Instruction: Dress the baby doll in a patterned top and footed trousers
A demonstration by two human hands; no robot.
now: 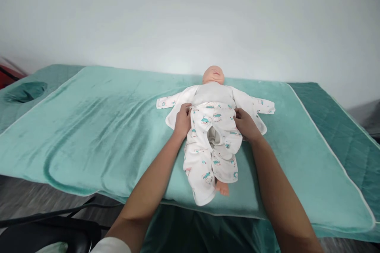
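Observation:
A baby doll point(213, 74) lies on its back on a teal blanket point(103, 126), head toward the wall. It wears an open white top point(190, 97) and white printed trousers point(208, 154); one bare foot point(222, 188) sticks out of a leg. My left hand point(182, 120) grips the trousers' waistband at the doll's left-side hip as seen, fingers curled into the cloth. At the opposite hip, my right hand point(245, 123) pinches the waistband the same way. Both hands sit at the doll's waist.
The blanket covers a padded teal table point(350, 134) that ends against a white wall point(190, 19). A face hole point(25, 91) shows at the table's left end. A dark chair point(50, 233) stands at the bottom left by the front edge.

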